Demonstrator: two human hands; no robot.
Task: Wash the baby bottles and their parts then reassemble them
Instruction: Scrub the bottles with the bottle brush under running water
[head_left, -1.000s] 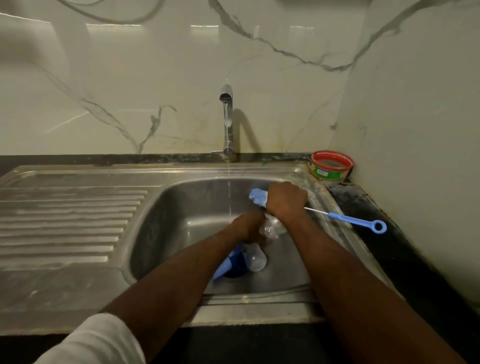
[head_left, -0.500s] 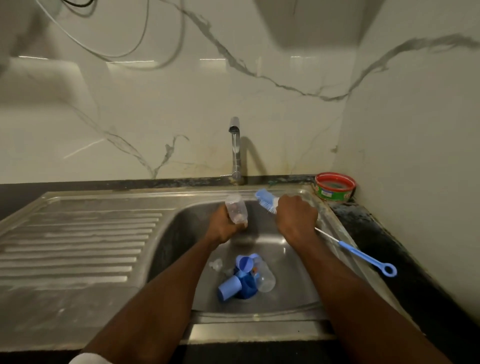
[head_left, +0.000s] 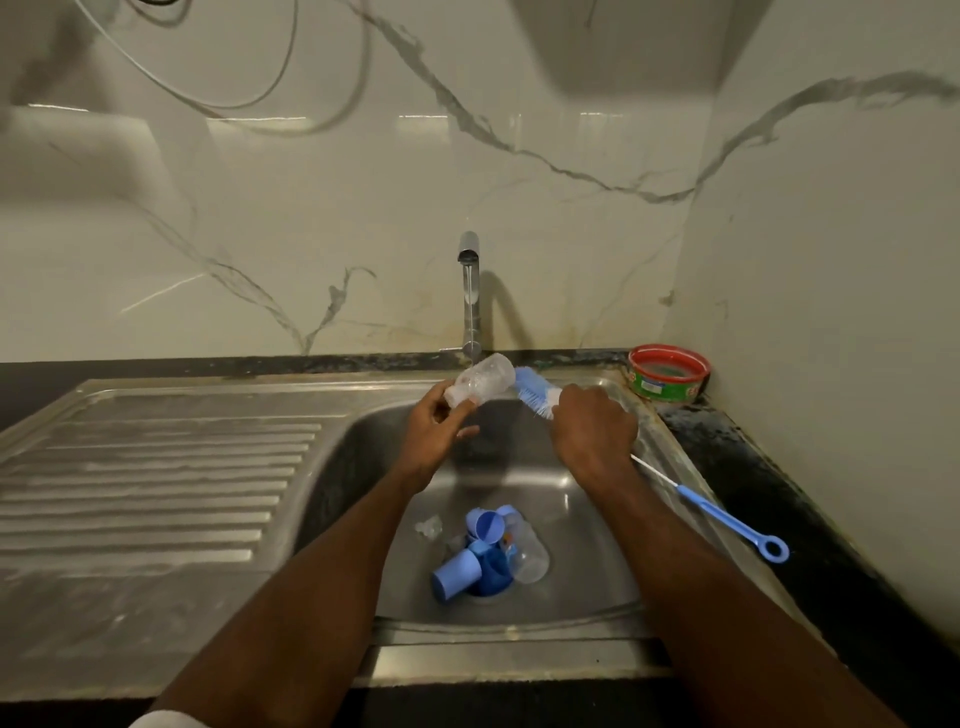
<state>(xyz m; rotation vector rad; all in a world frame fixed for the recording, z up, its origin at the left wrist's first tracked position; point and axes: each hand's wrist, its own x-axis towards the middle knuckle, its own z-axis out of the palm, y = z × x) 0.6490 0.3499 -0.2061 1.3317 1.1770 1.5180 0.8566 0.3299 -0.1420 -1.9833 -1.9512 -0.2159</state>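
Standing at a steel sink (head_left: 597, 597) set in a dark worktop (head_left: 779, 467), a person washes baby bottles. At far left lies the ribbed draining board (head_left: 156, 467). Next comes the left hand (head_left: 434, 434), fingers and thumb curled round a clear bottle (head_left: 480, 384), held tilted over the basin with its open end toward the right, just under the tap (head_left: 469, 275), which runs a thin stream. Touching that open end is the blue bristle head of a brush (head_left: 535, 397). The right hand (head_left: 592, 431) is closed round the brush stem, and the blue handle sticks out behind the wrist over the sink's right rim. Below, at the drain, lie a second bottle (head_left: 527, 553), blue caps (head_left: 457, 571) and a small clear part (head_left: 428, 527), probably unwashed. At far right, a red-rimmed tub (head_left: 667, 374) sits in the corner.

Risks, as I judge them: the wet bottle could slip from the left hand if the brush is pushed in hard, and bristles may flick water outward.
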